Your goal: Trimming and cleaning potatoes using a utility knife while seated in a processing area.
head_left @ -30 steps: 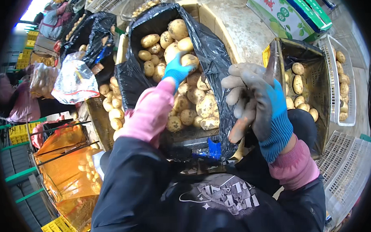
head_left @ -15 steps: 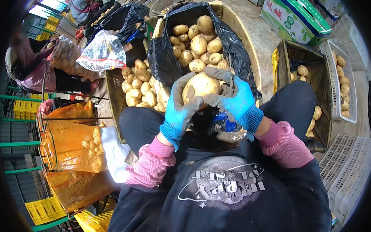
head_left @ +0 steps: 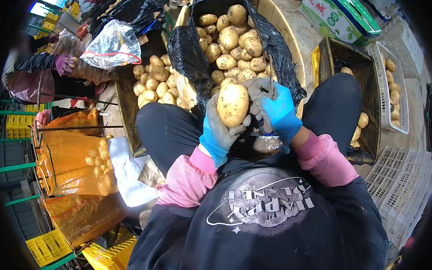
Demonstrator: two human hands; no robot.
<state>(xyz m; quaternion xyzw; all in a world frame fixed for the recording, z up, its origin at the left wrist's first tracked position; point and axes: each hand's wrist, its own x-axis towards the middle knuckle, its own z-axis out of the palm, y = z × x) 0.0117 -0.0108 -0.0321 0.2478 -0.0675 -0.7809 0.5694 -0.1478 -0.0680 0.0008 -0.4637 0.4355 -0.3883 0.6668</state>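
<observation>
My left hand [head_left: 217,130], in a blue glove with a dirty grey palm, is closed round a large yellow potato [head_left: 232,105]. The potato stands on end, its broad side turned up. Just right of it, my right hand [head_left: 276,106], gloved alike, has its fingers curled round a thin, dark, blade-like tool [head_left: 271,71] that points away from me. How the tool's handle looks is hidden in the glove. Beyond both hands, a heap of potatoes [head_left: 229,38] fills a tub lined with a black plastic bag [head_left: 281,56].
Left of the tub is a crate of potatoes [head_left: 155,84]; an orange mesh bag [head_left: 69,161] with potatoes hangs farther left. On the right are a dark crate [head_left: 351,59], a white basket [head_left: 379,81], a green-white carton [head_left: 338,14] and stacked white crates [head_left: 401,185]. Another person [head_left: 31,77] works at the far left.
The potato has gone from both hands into my left hand alone and been turned upright. My right hand has drawn off a little to the right, the thin tool in it.
</observation>
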